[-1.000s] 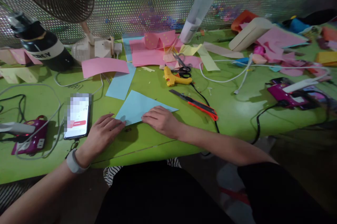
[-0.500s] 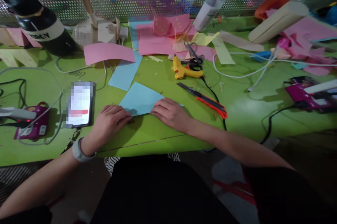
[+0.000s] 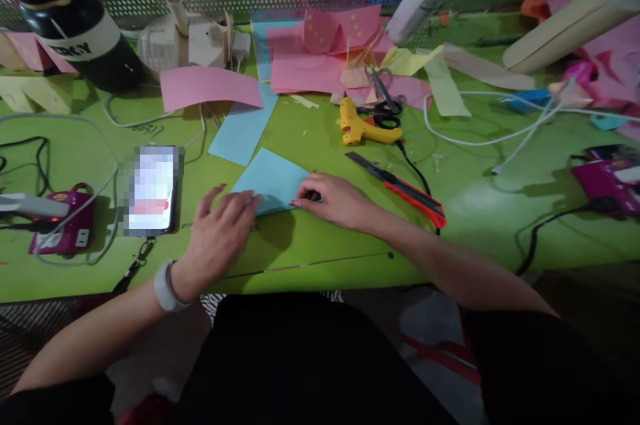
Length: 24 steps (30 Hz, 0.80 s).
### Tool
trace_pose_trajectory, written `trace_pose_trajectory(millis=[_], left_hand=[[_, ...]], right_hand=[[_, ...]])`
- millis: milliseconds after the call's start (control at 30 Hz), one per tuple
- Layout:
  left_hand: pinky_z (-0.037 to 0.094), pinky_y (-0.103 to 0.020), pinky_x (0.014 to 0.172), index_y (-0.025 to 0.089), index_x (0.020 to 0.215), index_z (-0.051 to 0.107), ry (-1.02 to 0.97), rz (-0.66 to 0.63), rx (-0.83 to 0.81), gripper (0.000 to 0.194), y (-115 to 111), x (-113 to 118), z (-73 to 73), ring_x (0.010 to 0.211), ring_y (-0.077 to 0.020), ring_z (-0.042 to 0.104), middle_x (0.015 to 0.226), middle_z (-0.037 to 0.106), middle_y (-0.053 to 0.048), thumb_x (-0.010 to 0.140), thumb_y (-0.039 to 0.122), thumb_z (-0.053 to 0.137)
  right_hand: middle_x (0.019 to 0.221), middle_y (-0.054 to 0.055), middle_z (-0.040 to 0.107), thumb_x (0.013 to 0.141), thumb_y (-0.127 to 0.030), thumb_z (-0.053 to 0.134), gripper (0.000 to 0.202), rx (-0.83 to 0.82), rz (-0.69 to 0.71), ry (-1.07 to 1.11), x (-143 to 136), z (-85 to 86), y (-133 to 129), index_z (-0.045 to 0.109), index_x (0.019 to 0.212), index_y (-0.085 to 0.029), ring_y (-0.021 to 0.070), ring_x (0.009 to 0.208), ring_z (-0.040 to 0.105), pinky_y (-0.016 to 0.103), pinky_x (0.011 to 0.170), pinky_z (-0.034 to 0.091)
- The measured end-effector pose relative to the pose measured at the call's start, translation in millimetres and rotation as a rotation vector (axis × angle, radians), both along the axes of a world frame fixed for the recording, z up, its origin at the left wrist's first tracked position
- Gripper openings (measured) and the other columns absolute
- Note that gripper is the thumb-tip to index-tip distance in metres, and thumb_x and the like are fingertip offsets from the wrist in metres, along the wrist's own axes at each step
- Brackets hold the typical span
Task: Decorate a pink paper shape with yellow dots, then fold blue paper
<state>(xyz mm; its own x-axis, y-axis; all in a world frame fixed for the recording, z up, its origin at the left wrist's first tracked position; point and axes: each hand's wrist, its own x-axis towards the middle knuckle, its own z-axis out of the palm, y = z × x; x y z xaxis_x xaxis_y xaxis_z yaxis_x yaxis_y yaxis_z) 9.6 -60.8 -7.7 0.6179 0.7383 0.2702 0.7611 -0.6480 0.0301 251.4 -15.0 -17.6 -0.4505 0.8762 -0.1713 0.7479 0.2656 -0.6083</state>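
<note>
A light blue folded paper (image 3: 270, 175) lies on the green table between my hands. My left hand (image 3: 220, 232) is spread, palm down, with its fingertips over the paper's left front edge. At the paper's right corner, my right hand (image 3: 333, 202) pinches the edge between thumb and curled fingers. Another blue paper strip (image 3: 243, 128) lies just behind, partly under a curved pink strip (image 3: 210, 86). To the right of the folded paper are a red and black box cutter (image 3: 400, 190) and a yellow glue gun (image 3: 367, 125).
A phone (image 3: 153, 192) lies left of my left hand. Scissors (image 3: 385, 95) and pink sheets (image 3: 305, 68) are at the back. A black bottle (image 3: 75, 32) and fan base stand back left. Purple power boxes (image 3: 65, 222) and white cables lie on both sides of the green table (image 3: 320, 262).
My left hand has opened, its fingers now spread and raised higher over the paper. My right hand's fingers have curled into a pinch. The whole view has shifted slightly.
</note>
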Motion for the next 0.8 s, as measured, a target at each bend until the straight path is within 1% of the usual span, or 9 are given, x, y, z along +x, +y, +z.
trace_pose_trajectory(millis=[33,67,133,167,233,333,467,567,800], left_hand=[[0.032,-0.049,0.113,0.018,0.131,0.053,0.006,-0.084,0.014,0.038,-6.2,5.5,-2.6,0.121,-0.0236,0.058,0.133,0.062,-0.010,0.094,0.011,0.047],[0.025,-0.052,0.116,0.015,0.138,0.045,0.012,-0.121,-0.003,0.042,-11.9,10.6,-5.7,0.131,-0.0256,0.050,0.142,0.055,-0.012,0.097,0.019,0.047],[0.016,-0.054,0.119,0.008,0.147,0.033,0.020,-0.137,-0.088,0.064,-20.1,18.3,-12.3,0.141,-0.0294,0.038,0.150,0.043,-0.017,0.097,0.046,0.046],[0.014,-0.054,0.120,0.006,0.149,0.028,0.022,-0.125,-0.121,0.075,-22.4,20.5,-15.2,0.143,-0.0308,0.033,0.153,0.038,-0.020,0.095,0.056,0.044],[0.011,-0.054,0.120,0.003,0.151,0.023,0.029,-0.100,-0.166,0.089,-24.2,21.8,-19.8,0.145,-0.0321,0.028,0.155,0.032,-0.022,0.091,0.066,0.040],[0.009,-0.053,0.121,0.003,0.151,0.022,0.033,-0.079,-0.193,0.091,-22.9,19.3,-22.7,0.147,-0.0323,0.024,0.157,0.028,-0.022,0.090,0.069,0.037],[0.010,-0.053,0.121,0.007,0.152,0.021,0.025,-0.076,-0.228,0.089,-20.4,16.7,-23.2,0.147,-0.0311,0.025,0.157,0.030,-0.020,0.091,0.069,0.037],[0.012,-0.055,0.120,0.008,0.153,0.020,0.020,-0.074,-0.246,0.089,-19.5,17.0,-23.3,0.147,-0.0316,0.024,0.157,0.030,-0.020,0.090,0.069,0.037],[0.014,-0.055,0.119,0.008,0.152,0.019,0.015,-0.076,-0.252,0.089,-19.1,16.5,-24.0,0.147,-0.0325,0.024,0.157,0.029,-0.021,0.090,0.068,0.039]], right_hand=[[0.084,0.003,0.065,0.087,-0.030,0.065,0.013,-0.002,-0.001,-0.002,-0.1,0.1,-0.1,0.065,0.079,-0.019,0.0157,0.074,0.059,0.028,0.066,0.042],[0.084,0.003,0.065,0.087,-0.029,0.065,0.013,-0.003,-0.003,-0.005,-0.1,0.1,-0.3,0.065,0.079,-0.019,0.0158,0.074,0.059,0.029,0.067,0.043],[0.085,0.004,0.065,0.087,-0.027,0.064,0.011,-0.004,-0.009,-0.013,-0.3,0.4,-0.6,0.065,0.079,-0.019,0.0162,0.075,0.060,0.029,0.068,0.043],[0.085,0.004,0.065,0.086,-0.027,0.064,0.011,-0.004,-0.012,-0.016,-0.3,0.6,-0.7,0.066,0.079,-0.019,0.0164,0.076,0.060,0.029,0.068,0.043],[0.085,0.004,0.065,0.086,-0.027,0.064,0.011,-0.010,-0.009,-0.015,-0.3,0.7,-0.7,0.066,0.079,-0.019,0.0165,0.076,0.060,0.029,0.069,0.043],[0.085,0.004,0.065,0.087,-0.027,0.064,0.011,-0.023,-0.002,-0.006,0.1,-0.6,-0.8,0.066,0.080,-0.018,0.0162,0.075,0.060,0.029,0.069,0.043],[0.085,0.004,0.066,0.086,-0.028,0.065,0.011,-0.009,-0.013,0.009,0.9,-4.3,-1.2,0.067,0.080,-0.019,0.0164,0.075,0.060,0.029,0.068,0.043],[0.083,0.003,0.066,0.086,-0.029,0.065,0.012,0.001,-0.011,0.017,1.2,-6.0,-1.3,0.067,0.080,-0.019,0.0166,0.074,0.061,0.029,0.067,0.043],[0.084,0.004,0.066,0.086,-0.029,0.064,0.012,-0.003,-0.010,-0.008,0.7,-3.6,-0.5,0.066,0.080,-0.019,0.0166,0.074,0.061,0.029,0.067,0.043]])
